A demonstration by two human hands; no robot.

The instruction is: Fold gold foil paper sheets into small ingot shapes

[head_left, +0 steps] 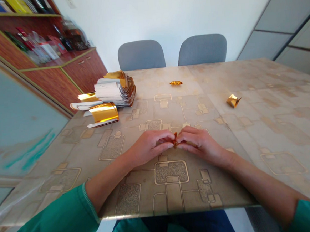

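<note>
Between my two hands, just above the near middle of the table, is a small piece of folded gold paper (175, 141). My left hand (153, 146) pinches its left side between thumb and fingers. On the right side, my right hand (200, 143) grips it the same way. Most of the paper is hidden by the fingertips, so its exact shape cannot be made out. Farther back lies a narrow folded gold paper piece (176, 83). A pointed folded gold paper piece (233, 101) sits to the right.
A stack of gold and white paper sheets (108, 92) lies at the back left, some curling. The table (174, 196) has a patterned cover. Two grey chairs (141, 55) stand behind it, against a white wall. A wooden cabinet (84, 69) holds books and bottles at left.
</note>
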